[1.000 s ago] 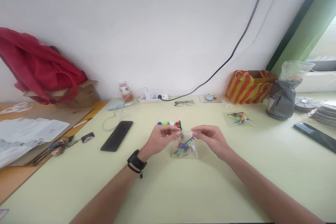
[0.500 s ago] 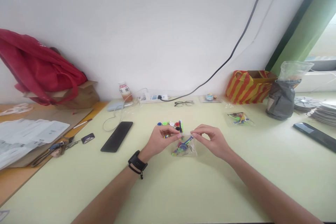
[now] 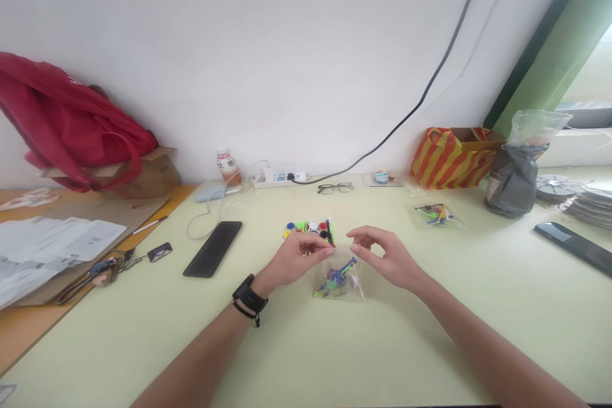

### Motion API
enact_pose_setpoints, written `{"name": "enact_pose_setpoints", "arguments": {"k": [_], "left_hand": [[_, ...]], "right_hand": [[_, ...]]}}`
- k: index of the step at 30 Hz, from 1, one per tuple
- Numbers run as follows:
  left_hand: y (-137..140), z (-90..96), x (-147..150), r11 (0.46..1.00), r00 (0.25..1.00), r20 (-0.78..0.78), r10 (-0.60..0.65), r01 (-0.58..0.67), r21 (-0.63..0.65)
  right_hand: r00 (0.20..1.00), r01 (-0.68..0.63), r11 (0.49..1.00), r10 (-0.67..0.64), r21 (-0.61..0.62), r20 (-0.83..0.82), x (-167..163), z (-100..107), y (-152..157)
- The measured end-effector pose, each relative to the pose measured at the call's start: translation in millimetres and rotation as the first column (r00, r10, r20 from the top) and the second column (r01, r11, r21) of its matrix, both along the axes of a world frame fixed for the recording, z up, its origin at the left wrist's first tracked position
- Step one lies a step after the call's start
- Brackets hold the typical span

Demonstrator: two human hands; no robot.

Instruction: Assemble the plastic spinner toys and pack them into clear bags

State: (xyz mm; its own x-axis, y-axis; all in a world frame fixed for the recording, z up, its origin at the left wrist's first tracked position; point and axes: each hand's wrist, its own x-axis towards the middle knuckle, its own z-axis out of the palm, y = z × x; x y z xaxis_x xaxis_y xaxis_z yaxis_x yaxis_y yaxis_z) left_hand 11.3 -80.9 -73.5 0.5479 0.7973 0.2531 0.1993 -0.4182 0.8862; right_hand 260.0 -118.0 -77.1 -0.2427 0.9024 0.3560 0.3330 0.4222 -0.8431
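Observation:
A small clear plastic bag (image 3: 354, 290) with blue, green and red plastic pieces inside is held up between my hands over the table. My left hand (image 3: 299, 258) is closed in a pinch on its upper left edge. At the upper right corner, the thumb and fingertips of my right hand (image 3: 380, 254) are curled in to grip the bag. Just behind my left hand lie several small colourful plastic parts (image 3: 313, 226), round and stick-shaped, partly hidden by my fingers.
A black phone (image 3: 213, 248) lies to the left, eyeglasses (image 3: 335, 189) and a power strip (image 3: 280, 180) at the back. Right of my hands are another bag of parts (image 3: 435, 215), a striped bag (image 3: 452, 159), a grey bag (image 3: 511, 182) and a dark phone (image 3: 578, 248).
The plastic bag has tipped and its lower edge hangs nearer to me. My left hand has shifted slightly right; the fingers of my right hand have loosened a little.

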Motion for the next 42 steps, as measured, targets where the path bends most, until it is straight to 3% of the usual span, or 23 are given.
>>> {"name": "enact_pose_setpoints", "arguments": {"k": [6,13,24,35,39,42], "left_hand": [[-9.6,1.9,5.9,0.998,0.998,0.038,-0.052,0.054,-0.038],[-12.3,-0.2,10.2,0.992,0.996,0.026,-0.085,0.087,-0.086],[-3.2,1.2,1.3,1.000,0.995,-0.101,0.000,-0.003,-0.030],[-1.0,14.7,-11.4,0.994,0.985,-0.169,-0.035,0.017,-0.107],[0.2,6.3,-7.3,1.000,0.989,-0.149,-0.009,0.005,-0.027],[5.3,-8.0,-3.5,0.974,0.976,-0.068,0.206,-0.197,0.114]], "right_hand": [[0.982,-0.189,0.970,0.186,-0.151,-0.035,-6.0,-3.5,-0.4],[0.992,-0.121,0.990,0.123,-0.074,0.026,-8.8,-5.8,-2.3],[0.969,-0.179,0.971,0.201,-0.158,0.141,-0.1,4.0,-2.7],[0.937,-0.231,0.945,0.280,-0.230,0.210,12.7,20.2,-4.6],[0.923,-0.169,0.964,0.228,-0.206,0.309,28.3,32.3,-7.6],[0.901,0.007,0.998,0.018,-0.056,0.434,54.6,37.5,-14.2]]}}
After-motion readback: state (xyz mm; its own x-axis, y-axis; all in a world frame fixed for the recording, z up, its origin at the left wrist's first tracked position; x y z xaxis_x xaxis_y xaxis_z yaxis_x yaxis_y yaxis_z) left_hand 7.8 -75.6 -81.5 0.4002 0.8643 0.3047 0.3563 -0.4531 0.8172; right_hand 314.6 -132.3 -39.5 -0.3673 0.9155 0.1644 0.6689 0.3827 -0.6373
